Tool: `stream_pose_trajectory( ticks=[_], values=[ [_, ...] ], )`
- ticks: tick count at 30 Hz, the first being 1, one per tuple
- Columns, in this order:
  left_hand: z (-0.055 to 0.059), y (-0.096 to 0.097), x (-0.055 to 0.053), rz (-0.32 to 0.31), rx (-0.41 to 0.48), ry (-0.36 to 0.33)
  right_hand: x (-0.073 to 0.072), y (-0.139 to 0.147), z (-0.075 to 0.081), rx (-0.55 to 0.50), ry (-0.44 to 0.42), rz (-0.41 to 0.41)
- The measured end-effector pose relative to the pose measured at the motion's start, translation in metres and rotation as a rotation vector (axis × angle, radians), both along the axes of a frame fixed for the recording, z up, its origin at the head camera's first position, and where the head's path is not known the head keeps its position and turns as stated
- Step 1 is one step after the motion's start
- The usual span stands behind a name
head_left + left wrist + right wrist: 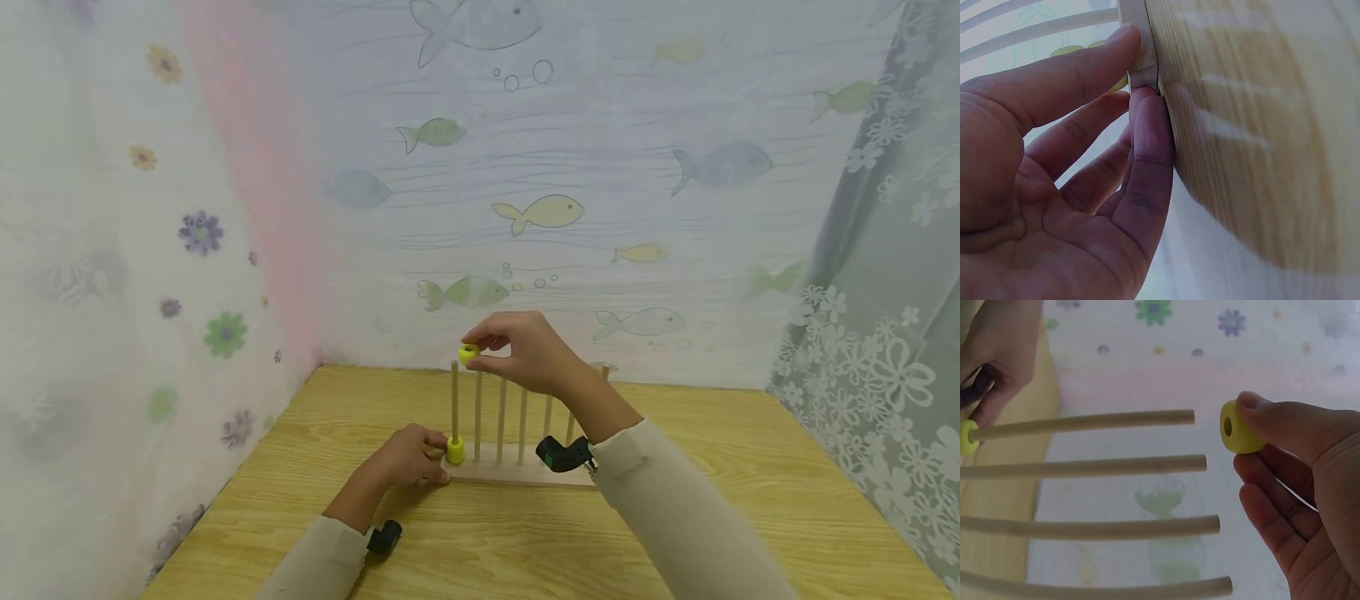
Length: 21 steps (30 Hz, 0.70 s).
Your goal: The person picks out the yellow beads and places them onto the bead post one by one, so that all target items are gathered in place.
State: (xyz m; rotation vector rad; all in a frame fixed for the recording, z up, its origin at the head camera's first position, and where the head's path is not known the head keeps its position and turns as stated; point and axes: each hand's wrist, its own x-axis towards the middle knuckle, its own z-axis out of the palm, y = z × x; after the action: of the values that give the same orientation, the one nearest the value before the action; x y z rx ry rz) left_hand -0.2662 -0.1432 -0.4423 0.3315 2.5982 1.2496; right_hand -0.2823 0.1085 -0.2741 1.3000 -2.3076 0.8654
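My right hand (528, 354) pinches a yellow bead (1244, 430) between thumb and fingers, above the peg stand's left end. The bead's hole faces the tip of the leftmost peg (1147, 419), with a small gap between them in the right wrist view. A second yellow bead (455, 451) sits at the foot of that peg. My left hand (408, 454) grips the left end of the stand's wooden base (502, 475), thumb on one side and fingertips at its end and lower edge, as the left wrist view shows.
Several more upright wooden pegs (501, 421) stand in a row to the right, without beads where they show. My right forearm hides part of the stand's right end. Wood-grain table (495, 542) lies beneath, and a fish-patterned curtain (540, 150) hangs behind.
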Motion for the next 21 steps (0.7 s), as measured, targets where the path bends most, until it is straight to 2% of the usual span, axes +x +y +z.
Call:
stream_pose_trajectory(
  ticks=[14, 21],
  values=[
    [-0.003, -0.002, -0.005, -0.010, 0.004, -0.008, -0.001, -0.019, -0.008, -0.049, -0.055, -0.011],
    [-0.007, -0.004, -0.008, -0.030, 0.010, -0.002, -0.001, -0.022, -0.012, -0.031, -0.066, -0.041]
  ],
)
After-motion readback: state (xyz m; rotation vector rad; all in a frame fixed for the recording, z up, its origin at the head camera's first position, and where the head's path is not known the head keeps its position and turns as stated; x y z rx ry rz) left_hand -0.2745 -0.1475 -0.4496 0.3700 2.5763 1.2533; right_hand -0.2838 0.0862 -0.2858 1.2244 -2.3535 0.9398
